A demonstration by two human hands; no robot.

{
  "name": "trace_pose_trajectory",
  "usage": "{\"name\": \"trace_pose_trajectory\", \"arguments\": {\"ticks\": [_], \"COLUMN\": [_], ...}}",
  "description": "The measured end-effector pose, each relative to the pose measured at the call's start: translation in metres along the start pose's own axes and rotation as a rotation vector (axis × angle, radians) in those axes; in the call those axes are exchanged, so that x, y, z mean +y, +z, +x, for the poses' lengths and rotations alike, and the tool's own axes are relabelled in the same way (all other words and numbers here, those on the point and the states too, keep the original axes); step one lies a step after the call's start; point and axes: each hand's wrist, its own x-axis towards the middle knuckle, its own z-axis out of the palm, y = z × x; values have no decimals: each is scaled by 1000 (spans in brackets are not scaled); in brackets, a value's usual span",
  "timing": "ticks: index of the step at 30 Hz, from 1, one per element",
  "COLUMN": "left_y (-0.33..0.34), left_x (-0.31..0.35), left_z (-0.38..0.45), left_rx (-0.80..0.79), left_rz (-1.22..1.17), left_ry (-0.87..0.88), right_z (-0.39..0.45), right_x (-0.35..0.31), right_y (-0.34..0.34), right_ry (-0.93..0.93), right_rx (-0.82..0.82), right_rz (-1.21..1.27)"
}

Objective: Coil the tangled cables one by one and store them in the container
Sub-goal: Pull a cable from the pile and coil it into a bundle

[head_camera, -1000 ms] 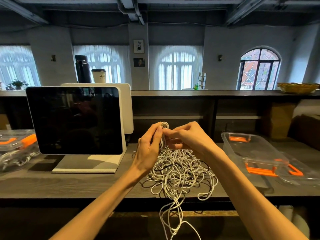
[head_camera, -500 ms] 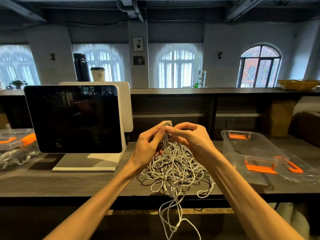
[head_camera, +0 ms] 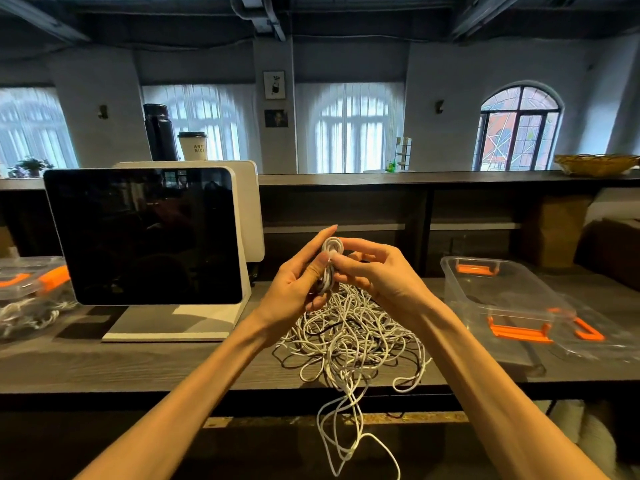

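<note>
Both hands wind one white cable coil (head_camera: 331, 263) above the tangled cables (head_camera: 349, 336).
Left hand (head_camera: 298, 285) grips it; right hand (head_camera: 375, 271) pinches the wrap; open container (head_camera: 498, 289) waits rightward.

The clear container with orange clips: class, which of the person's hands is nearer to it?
Right. The right hand is just left of the clear container, pinching the coiled cable; the left hand grips the coil farther away.

Left hand (head_camera: 298, 285) and right hand (head_camera: 377, 275) pinch a white cable coil (head_camera: 330, 261) between fingertips; tangled cables (head_camera: 349, 334) lie below the fingers.
</note>
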Motion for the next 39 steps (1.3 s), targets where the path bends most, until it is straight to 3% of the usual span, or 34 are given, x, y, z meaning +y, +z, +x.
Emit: {"name": "trace_pose_trajectory", "arguments": {"ticks": [5, 7, 10, 13, 16, 21, 26, 32, 39], "left_y": [1, 3, 12, 19, 24, 33, 37, 47, 92], "left_x": [-2, -5, -13, -22, -20, -18, -15, -9, -21], "left_z": [5, 7, 9, 12, 15, 19, 26, 45, 70], "left_rx": [-81, -138, -163, -135, -148, -248, -349, -473, -386], "left_rz": [172, 222, 150, -21, -90, -67, 53, 260, 354], "left_ry": [38, 40, -26, -50, -60, -129, -225, -121, -20], "right_z": [-1, 0, -1, -3, -3, -8, -13, -19, -29], "right_x": [4, 8, 12, 9, 4, 0, -4, -8, -29], "right_y": [1, -3, -13, -22, -33, -51, -74, -91, -116], "right_ry": [34, 116, 182, 191, 286, 407, 524, 505, 377], "right_rx": [110, 180, 238, 116, 54, 101, 46, 97, 182], "right_rz": [-4, 106, 178, 117, 216, 289, 254, 273, 219]}}
